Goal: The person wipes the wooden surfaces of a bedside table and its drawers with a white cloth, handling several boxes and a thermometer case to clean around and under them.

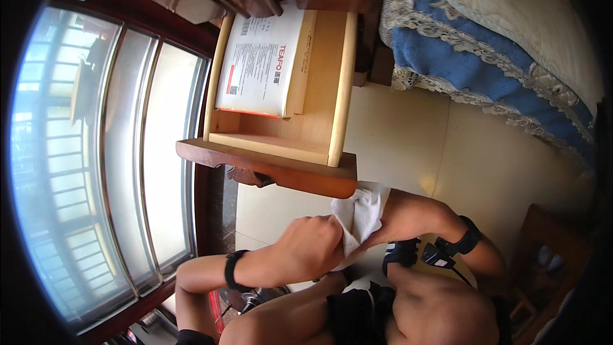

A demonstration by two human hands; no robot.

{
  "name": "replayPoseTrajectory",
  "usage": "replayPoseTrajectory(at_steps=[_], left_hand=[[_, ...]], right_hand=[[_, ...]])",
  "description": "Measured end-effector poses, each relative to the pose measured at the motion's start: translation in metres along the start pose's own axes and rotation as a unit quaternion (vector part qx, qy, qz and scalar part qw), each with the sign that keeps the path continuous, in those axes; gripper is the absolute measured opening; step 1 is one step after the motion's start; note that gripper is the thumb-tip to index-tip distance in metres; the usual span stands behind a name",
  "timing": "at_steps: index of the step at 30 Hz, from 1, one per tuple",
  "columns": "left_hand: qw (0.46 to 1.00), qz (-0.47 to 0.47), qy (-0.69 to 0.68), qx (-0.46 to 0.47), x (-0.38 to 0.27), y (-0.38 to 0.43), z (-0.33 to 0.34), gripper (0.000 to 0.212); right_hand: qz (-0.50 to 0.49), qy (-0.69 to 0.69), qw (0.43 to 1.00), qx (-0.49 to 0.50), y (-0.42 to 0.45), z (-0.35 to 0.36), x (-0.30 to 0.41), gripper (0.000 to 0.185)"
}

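Observation:
Bunched between my two hands is a white cloth (360, 211), just in front of the drawer's right front corner. My left hand (313, 238) is closed around the cloth's left side, knuckles up. My right hand (393, 218) grips it from the right; the cloth covers most of its fingers. Beyond them a wooden drawer (339, 100) is pulled out, with pale sides and a reddish-brown front panel (287, 168). Inside lies a white printed box (256, 67) along the left part, with a tan cardboard edge (302, 64) showing beside it.
Glass sliding panels (165, 153) in a dark red frame stand at the left. A bed with a blue, lace-trimmed cover (431, 52) is at the upper right. Pale floor tiles (397, 139) run between. A wooden chair (541, 244) stands at the lower right.

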State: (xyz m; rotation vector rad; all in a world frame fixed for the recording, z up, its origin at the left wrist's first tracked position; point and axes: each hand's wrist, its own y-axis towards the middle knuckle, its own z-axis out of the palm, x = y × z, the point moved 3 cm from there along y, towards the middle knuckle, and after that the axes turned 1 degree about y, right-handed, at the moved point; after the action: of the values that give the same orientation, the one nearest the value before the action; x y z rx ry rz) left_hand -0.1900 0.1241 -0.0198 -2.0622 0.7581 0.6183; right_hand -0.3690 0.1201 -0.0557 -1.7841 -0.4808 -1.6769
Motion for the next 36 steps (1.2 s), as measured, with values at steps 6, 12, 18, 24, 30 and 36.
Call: replayPoseTrajectory(at_steps=[6,12,18,24,30,36], left_hand=[[0.995,-0.001,0.067,-0.067,-0.046,-0.013,-0.101,0.017],[0.960,-0.138,0.152,-0.189,0.025,0.039,-0.199,0.043],[0.921,-0.027,0.349,-0.172,0.054,0.059,-0.181,0.087],[0.897,0.022,0.386,-0.215,0.058,0.066,-0.183,0.086],[0.877,0.056,0.392,-0.273,0.051,0.042,-0.194,0.071],[0.835,0.107,0.414,-0.346,0.039,0.011,-0.217,0.064]], right_hand=[[-0.017,-0.021,0.999,-0.047,-0.019,-0.025,-0.016,0.028],[-0.052,-0.091,0.984,-0.146,-0.033,-0.044,-0.004,0.030],[-0.078,-0.007,0.967,-0.241,-0.038,-0.060,0.004,0.036],[-0.077,-0.019,0.962,-0.262,-0.040,-0.065,-0.003,0.031],[-0.065,-0.045,0.973,-0.215,-0.037,-0.058,-0.005,0.040],[-0.067,-0.042,0.963,-0.259,-0.031,-0.055,0.004,0.030]])
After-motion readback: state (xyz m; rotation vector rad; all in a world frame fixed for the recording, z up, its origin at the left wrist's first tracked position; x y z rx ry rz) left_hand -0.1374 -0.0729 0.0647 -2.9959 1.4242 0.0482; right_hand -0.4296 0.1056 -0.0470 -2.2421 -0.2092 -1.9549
